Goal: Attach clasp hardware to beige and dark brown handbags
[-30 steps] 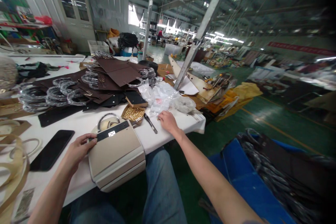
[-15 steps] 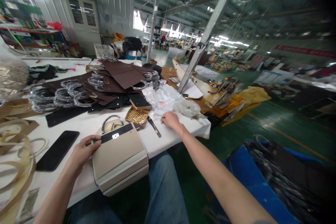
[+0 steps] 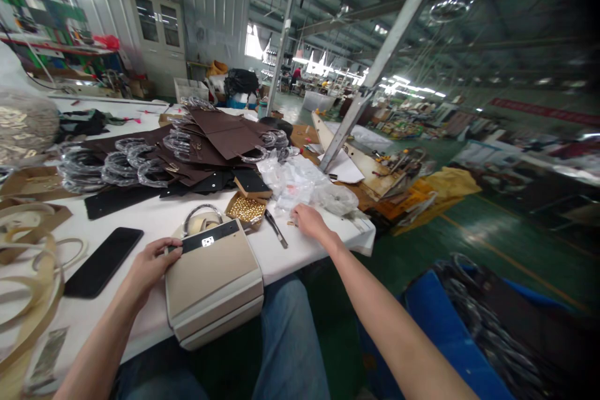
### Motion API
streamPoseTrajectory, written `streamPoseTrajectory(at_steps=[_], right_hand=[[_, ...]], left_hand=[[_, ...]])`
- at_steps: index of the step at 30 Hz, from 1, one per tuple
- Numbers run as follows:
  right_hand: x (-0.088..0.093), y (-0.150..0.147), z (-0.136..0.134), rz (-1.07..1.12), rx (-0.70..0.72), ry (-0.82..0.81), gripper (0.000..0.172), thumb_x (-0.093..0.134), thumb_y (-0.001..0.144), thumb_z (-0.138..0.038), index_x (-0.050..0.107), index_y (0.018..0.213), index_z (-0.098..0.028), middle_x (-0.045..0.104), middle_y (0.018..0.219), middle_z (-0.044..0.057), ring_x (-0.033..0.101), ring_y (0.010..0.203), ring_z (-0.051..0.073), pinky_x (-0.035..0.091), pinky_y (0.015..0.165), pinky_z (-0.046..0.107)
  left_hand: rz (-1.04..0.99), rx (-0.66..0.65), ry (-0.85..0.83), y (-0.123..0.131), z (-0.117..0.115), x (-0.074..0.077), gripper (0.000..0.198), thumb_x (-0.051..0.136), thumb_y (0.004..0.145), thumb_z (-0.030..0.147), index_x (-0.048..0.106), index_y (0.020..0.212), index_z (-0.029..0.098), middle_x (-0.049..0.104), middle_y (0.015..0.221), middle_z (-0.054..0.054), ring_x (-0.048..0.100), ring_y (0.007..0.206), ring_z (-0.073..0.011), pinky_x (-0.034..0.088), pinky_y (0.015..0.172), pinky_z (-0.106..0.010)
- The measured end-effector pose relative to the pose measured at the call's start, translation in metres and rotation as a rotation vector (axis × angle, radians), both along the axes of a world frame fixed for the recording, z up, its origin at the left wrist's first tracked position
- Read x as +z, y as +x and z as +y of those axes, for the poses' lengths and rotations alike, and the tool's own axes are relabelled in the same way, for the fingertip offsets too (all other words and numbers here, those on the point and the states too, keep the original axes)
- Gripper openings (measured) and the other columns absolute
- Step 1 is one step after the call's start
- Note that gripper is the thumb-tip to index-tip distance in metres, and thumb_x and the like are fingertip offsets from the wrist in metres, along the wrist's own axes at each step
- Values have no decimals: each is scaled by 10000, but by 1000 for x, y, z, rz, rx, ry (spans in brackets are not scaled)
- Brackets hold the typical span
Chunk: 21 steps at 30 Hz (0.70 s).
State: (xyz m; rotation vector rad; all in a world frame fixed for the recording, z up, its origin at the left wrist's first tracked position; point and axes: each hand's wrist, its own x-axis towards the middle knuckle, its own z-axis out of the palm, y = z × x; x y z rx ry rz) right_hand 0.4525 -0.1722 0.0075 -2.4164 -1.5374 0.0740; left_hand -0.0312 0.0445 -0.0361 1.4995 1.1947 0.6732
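My left hand (image 3: 159, 257) grips the upper left corner of a beige handbag (image 3: 215, 281), thumb on its black top strip. A small silver metal plate (image 3: 207, 242) sits on that strip. The bag leans at the table's front edge, its plastic-wrapped round handle (image 3: 191, 219) standing up behind. To the right, my right hand (image 3: 308, 222) is low over the white tabletop, fingers drawn together; what they hold, if anything, I cannot make out. Clear plastic bags (image 3: 300, 178) lie just beyond it. Left of it are a dark-handled hand tool (image 3: 275, 229) and a small box of gold-coloured studs (image 3: 245, 207).
Dark brown bag panels (image 3: 225, 134) with plastic-wrapped handles are piled at the back. A black phone (image 3: 104, 262) and loose tape strips (image 3: 35, 300) lie on the left. A metal post (image 3: 365, 94) rises behind the table. A blue bin (image 3: 438, 319) stands at right.
The view has shifted slightly. My right hand stays at about the same spot by the plastic bags, its fingers a little lower. My left hand keeps its hold on the handbag.
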Motion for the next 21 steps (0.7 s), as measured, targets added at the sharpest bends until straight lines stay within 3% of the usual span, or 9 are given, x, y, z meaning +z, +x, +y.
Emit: streamPoseTrajectory(at_steps=[5, 9, 14, 17, 19, 21], right_hand=[[12, -19, -9, 151, -3, 132, 239, 511, 1086, -241, 712, 966, -192, 787, 966, 86, 731, 947, 234, 527, 896, 311], [22, -58, -5, 369, 53, 245, 250, 485, 1081, -341, 683, 1112, -191, 775, 978, 72, 740, 858, 209, 580, 816, 307], [39, -144, 21, 757, 255, 477, 436, 695, 1045, -398, 626, 1447, -245, 719, 906, 18, 685, 814, 206, 556, 762, 311], [44, -204, 47, 798, 399, 418, 202, 640, 1089, -342, 742, 1226, -234, 719, 930, 28, 657, 798, 188, 525, 733, 303], [41, -240, 67, 764, 504, 379, 208, 589, 1099, -255, 792, 1093, -213, 725, 964, 38, 654, 821, 181, 516, 747, 302], [35, -271, 86, 693, 595, 375, 268, 556, 1083, -156, 817, 1112, -206, 737, 1048, 55, 679, 927, 195, 536, 838, 321]], left_hand=[[-23, -13, -10, -1, 2, -6, 594, 899, 677, 600, 855, 1131, 220, 751, 1056, -88, 669, 1014, -303, 482, 770, -319], [-57, -10, -70, -2, -2, 0, 596, 901, 656, 560, 852, 1136, 210, 750, 1042, -84, 660, 981, -287, 464, 750, -307], [-123, -15, -76, -3, -8, 14, 558, 855, 644, 483, 847, 1103, 164, 683, 913, -60, 611, 822, -225, 418, 691, -298], [-153, -30, -84, -4, -6, 15, 524, 821, 666, 431, 842, 1112, 157, 671, 883, -51, 599, 787, -200, 406, 684, -282], [-161, -56, -115, -7, -5, 15, 521, 808, 686, 407, 839, 1146, 164, 672, 860, -40, 569, 744, -177, 384, 664, -269], [-176, -92, -139, -10, -4, 16, 514, 791, 709, 382, 837, 1175, 169, 686, 862, -39, 546, 724, -166, 367, 650, -261]])
